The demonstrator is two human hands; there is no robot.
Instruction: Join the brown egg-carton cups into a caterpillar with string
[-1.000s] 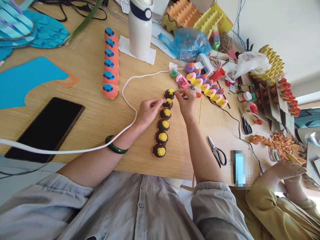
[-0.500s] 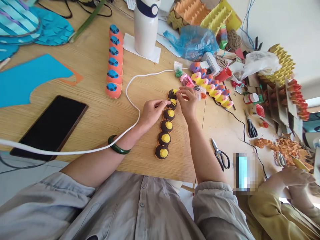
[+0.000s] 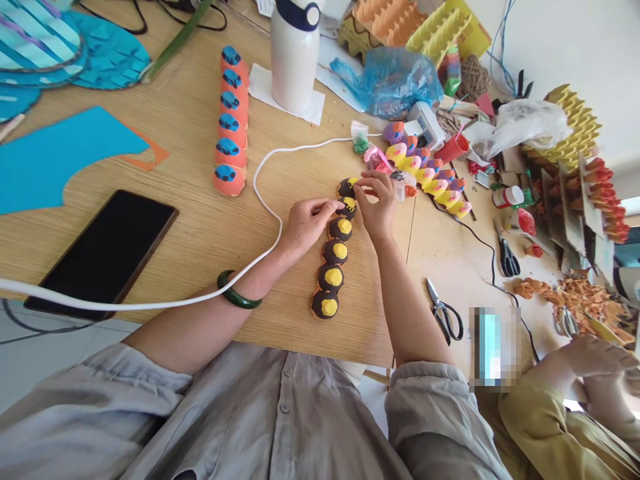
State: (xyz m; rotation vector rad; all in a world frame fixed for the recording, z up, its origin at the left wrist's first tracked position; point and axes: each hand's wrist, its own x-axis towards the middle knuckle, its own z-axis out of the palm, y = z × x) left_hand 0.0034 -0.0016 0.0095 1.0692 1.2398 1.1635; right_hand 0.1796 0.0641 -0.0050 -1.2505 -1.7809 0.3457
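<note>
A row of dark brown domes with yellow blobs (image 3: 333, 276) runs away from me on the wooden table. On its two farthest domes the yellow parts have thin dark marks. My left hand (image 3: 313, 223) reaches the second-farthest dome, thumb and forefinger pinched at its left side; anything between the fingertips is too small to make out. My right hand (image 3: 376, 203) is at the right of the farthest domes, its thumb and forefinger tips meeting at the edge of the row. What those fingertips hold, if anything, cannot be made out.
A white cable (image 3: 257, 175) crosses my left forearm near a black phone (image 3: 103, 252). An orange row with blue tops (image 3: 230, 140) and a white bottle (image 3: 295, 60) stand beyond. Scissors (image 3: 443, 310), yellow-pink domes (image 3: 427, 177) and a person's hand (image 3: 595, 357) are at the right.
The view has shifted slightly, moving the table things a little to the right. Both hands stay at the same far domes, with barely any change in their fingers.
</note>
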